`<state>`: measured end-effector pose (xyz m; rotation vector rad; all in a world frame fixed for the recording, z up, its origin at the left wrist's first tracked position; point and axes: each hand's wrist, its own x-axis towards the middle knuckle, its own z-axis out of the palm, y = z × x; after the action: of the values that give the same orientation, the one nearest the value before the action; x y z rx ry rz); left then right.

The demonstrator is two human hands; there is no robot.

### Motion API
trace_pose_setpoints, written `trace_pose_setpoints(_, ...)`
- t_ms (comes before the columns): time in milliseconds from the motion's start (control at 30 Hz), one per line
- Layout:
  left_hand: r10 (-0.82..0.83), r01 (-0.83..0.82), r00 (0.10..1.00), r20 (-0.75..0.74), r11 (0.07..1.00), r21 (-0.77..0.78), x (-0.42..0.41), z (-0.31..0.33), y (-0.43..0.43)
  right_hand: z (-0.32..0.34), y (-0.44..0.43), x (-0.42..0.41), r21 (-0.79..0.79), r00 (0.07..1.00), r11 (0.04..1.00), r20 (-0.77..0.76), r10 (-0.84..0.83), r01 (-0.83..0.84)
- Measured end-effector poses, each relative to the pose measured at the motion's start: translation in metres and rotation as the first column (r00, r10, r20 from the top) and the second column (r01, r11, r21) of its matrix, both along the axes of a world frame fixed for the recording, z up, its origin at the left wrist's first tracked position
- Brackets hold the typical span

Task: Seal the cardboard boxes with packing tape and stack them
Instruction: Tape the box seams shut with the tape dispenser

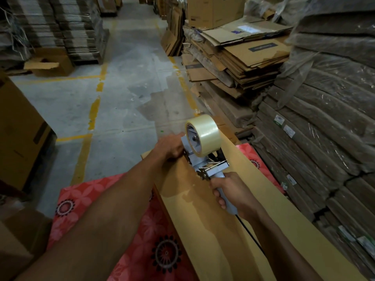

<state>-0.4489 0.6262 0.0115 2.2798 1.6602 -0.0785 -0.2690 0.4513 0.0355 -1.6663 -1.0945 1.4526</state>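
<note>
Fingers (218, 196) of your right hand (231, 192) are wrapped tight round the grey handle of the tape dispenser (205, 165), which sits on top of the long cardboard box (203, 224) in the near centre.

Around you is a warehouse aisle. Its concrete floor (125, 88) runs far up the middle, marked with worn yellow lines (94, 113). On the right, plastic-wrapped bundles (324, 122) of flat board rise in a tall stack. Beyond them lies a looser pile of flattened cartons (249, 55). At the left edge stands a tall brown carton (18, 128), and far left a small open box (50, 61) sits on the floor.

Your cardboard box lies with its flaps down, stretching from the near right toward the middle of the scene. A dark seam (250, 236) shows along its top, close to your right wrist. The box rests on a red floral cloth (142, 236), visible on both sides of it.

Your left hand (169, 148) lies on the far end of the box, just left of the dispenser — its fingertips are hidden behind the dispenser's frame, so you cannot tell whether they curl or press flat.

At the dispenser's far end stands the tape roll (205, 134) — clear and upright on its hub.
</note>
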Motion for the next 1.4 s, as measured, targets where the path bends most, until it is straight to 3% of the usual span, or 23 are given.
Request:
trace_pose_setpoints(233,0.102,-0.102,0.995,-0.002,0.994,-0.03,0.004,0.009,-0.012,0.007,-0.011,0.007,0.041,0.984,0.998,0.171,0.044,-0.052)
trace_pose_setpoints(433,0.114,-0.112,0.993,0.02,0.991,-0.069,0.011,0.007,-0.004,-0.006,-0.072,0.044,-0.08,0.998,0.997,0.069,-0.007,0.013)
trace_pose_setpoints(567,0.184,-0.182,0.972,-0.142,0.983,0.029,0.021,-0.002,-0.005,-0.011,-0.095,0.053,-0.122,0.999,0.992,0.035,-0.027,0.031)
trace_pose_setpoints(600,0.232,-0.218,0.965,-0.121,0.969,0.115,0.029,-0.005,-0.011,-0.009,-0.096,0.052,-0.115,0.999,0.993,0.039,-0.02,0.025)
trace_pose_setpoints(667,0.29,-0.3,0.954,0.077,0.916,0.267,0.047,-0.008,-0.034,-0.006,-0.097,0.05,-0.098,0.999,0.995,0.05,-0.005,0.01)
trace_pose_setpoints(733,0.242,-0.288,0.951,0.194,0.92,0.264,0.062,-0.017,-0.056,-0.004,-0.097,0.049,-0.082,0.999,0.997,0.05,-0.005,0.009)
trace_pose_setpoints(833,0.155,-0.167,0.985,0.08,0.97,0.176,0.064,-0.031,-0.07,-0.006,-0.095,0.047,-0.064,0.997,0.998,0.071,-0.005,0.009)
trace_pose_setpoints(1033,0.153,-0.145,0.988,-0.032,0.973,0.179,0.042,-0.03,-0.03,-0.004,-0.06,0.026,-0.028,0.994,1.0,0.107,-0.004,0.007)
trace_pose_setpoints(1233,0.154,-0.138,0.986,-0.065,0.969,0.206,0.03,-0.035,-0.02,0.003,-0.069,0.032,-0.033,0.99,0.999,0.132,0.045,-0.041)
trace_pose_setpoints(1400,0.238,-0.237,0.971,0.023,0.948,0.214,0.039,-0.039,-0.012,0.01,-0.144,0.06,-0.197,0.996,0.98,0.086,0.015,0.002)
